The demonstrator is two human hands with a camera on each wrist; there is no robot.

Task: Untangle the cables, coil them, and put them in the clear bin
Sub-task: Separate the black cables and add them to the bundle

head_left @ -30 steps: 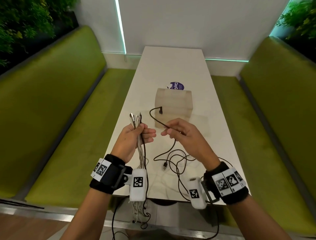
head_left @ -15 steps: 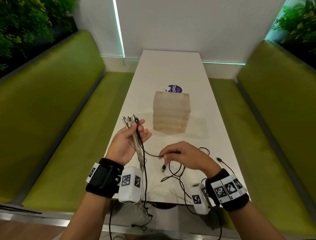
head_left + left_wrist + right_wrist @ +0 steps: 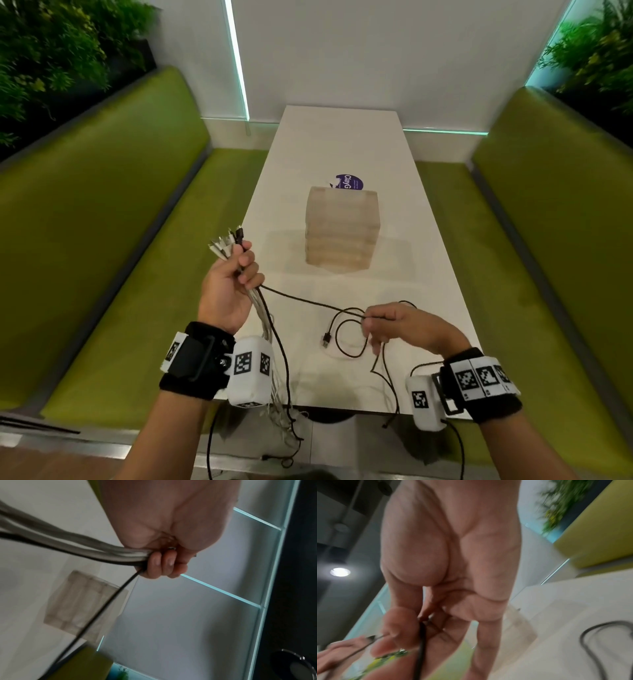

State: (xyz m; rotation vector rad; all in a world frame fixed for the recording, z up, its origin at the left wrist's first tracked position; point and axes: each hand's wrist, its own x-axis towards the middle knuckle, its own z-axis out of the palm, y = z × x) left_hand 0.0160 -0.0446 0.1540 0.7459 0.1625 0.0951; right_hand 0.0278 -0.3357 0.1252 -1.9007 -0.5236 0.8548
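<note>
My left hand [image 3: 236, 270] is held up at the table's left edge and grips a bundle of white and black cables [image 3: 260, 308] [image 3: 96, 553]; their plugs [image 3: 226, 241] fan out above the fist and the tails hang past the table's front edge. A black cable [image 3: 308, 301] runs taut from that fist to my right hand [image 3: 387, 325], which pinches it [image 3: 422, 635] between thumb and forefinger. The rest of the black cable loops on the table [image 3: 346, 342] under the right hand. The clear bin [image 3: 342, 236] [image 3: 82, 601] stands mid-table, beyond both hands.
The white table [image 3: 342, 144] is narrow and runs away from me between two green benches [image 3: 120, 222] [image 3: 548, 240]. A purple round sticker [image 3: 349, 181] lies just behind the bin. Cable ends dangle below the front edge [image 3: 287, 428].
The right hand has handed the black cable's plug end to the left hand, then slid down and right along the cable, drawing it taut. The left hand has closed round the bundle.
</note>
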